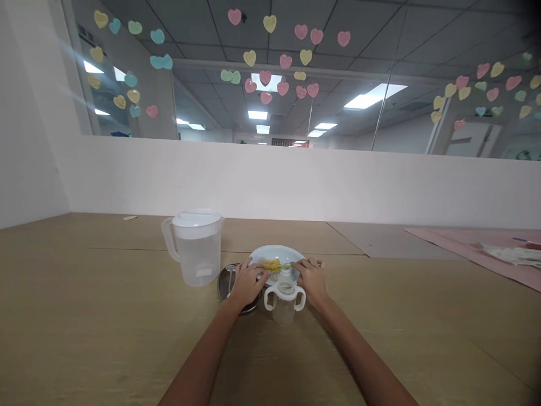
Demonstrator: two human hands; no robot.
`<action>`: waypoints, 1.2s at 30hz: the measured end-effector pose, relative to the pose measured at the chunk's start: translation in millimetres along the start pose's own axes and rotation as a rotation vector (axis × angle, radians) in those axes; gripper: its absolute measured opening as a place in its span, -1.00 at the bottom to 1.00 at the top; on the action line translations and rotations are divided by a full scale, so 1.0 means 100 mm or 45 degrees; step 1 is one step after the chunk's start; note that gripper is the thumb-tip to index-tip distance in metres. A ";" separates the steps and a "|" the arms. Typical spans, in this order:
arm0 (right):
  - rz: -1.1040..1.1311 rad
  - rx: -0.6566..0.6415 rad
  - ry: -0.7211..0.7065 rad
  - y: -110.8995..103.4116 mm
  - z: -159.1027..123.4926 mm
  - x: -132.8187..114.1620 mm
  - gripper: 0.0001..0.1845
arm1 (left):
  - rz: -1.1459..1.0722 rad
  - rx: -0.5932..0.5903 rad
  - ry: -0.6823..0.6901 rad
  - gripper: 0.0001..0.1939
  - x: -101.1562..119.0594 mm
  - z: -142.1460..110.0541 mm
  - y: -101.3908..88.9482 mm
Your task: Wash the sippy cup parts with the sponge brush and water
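Head view: left hand [247,283] and right hand [313,278] grasping opposite ends of a yellow-and-green item [273,265] between them, over a white dish [276,251]; two-handled cup [284,307] between the wrists, lidded pitcher [198,254] left of the left hand.

Forearms [205,357] stretched forward, converging; left hand [248,283], right hand [313,279] palm-down, near each other

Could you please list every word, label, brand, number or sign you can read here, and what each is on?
No text can be read.
Heart-shaped notes: any writing is too small to read.
Crumpled white item at far right: too blurred to tell.
Pitcher and two-handled cup: no lettering visible.
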State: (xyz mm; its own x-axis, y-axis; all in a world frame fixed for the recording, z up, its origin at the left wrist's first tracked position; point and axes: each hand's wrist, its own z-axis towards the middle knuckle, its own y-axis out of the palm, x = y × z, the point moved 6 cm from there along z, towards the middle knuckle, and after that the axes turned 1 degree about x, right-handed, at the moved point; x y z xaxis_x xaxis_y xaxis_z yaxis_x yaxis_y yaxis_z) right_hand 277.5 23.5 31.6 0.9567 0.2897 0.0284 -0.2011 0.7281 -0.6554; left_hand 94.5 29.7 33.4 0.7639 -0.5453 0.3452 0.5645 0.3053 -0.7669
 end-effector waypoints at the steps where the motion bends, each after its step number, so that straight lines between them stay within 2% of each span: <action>1: 0.037 0.017 -0.013 0.00 0.00 -0.01 -0.64 | 0.007 -0.001 0.011 -0.68 0.01 0.00 0.00; 6: 0.273 0.220 0.034 -0.11 -0.07 0.01 -0.66 | 0.087 0.036 0.115 -0.66 0.06 -0.01 -0.01; 10: 0.396 0.409 0.118 -0.26 -0.16 0.11 -0.67 | 0.167 0.137 0.352 -0.59 0.20 -0.04 -0.07; 12: 0.454 0.484 0.147 -0.31 -0.20 0.16 -0.70 | 0.190 0.219 0.468 -0.52 0.28 -0.06 -0.13; 15: 0.551 0.550 0.159 -0.34 -0.24 0.20 -0.73 | 0.199 0.385 0.439 -0.53 0.28 -0.07 -0.26; 17: 0.595 0.569 0.162 -0.34 -0.26 0.21 -0.75 | 0.179 0.412 0.376 -0.55 0.24 -0.07 -0.27; 21: 0.596 0.569 0.138 -0.35 -0.26 0.21 -0.76 | 0.053 0.328 0.292 -0.57 0.17 -0.06 -0.17; 23: 0.556 0.546 0.095 -0.36 -0.24 0.19 -0.76 | 0.002 0.361 0.265 -0.58 0.16 -0.08 -0.15; 27: 0.414 0.503 0.038 -0.38 -0.21 0.19 -0.80 | -0.067 0.492 0.282 -0.59 0.21 -0.11 -0.23; 33: 0.229 0.475 0.010 -0.40 -0.19 0.16 -0.78 | -0.076 0.451 0.330 -0.51 0.25 -0.11 -0.24; 36: 0.204 0.476 0.075 -0.40 -0.19 0.16 -0.77 | -0.062 0.514 0.344 -0.53 0.27 -0.11 -0.27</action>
State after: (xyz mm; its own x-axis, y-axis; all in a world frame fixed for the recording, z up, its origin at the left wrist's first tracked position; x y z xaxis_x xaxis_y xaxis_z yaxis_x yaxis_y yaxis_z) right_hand 304.5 -13.0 43.6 0.9153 0.3896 -0.1025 -0.4008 0.8553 -0.3283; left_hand 96.8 -2.3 57.0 0.6552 -0.7333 0.1816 0.7146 0.5236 -0.4639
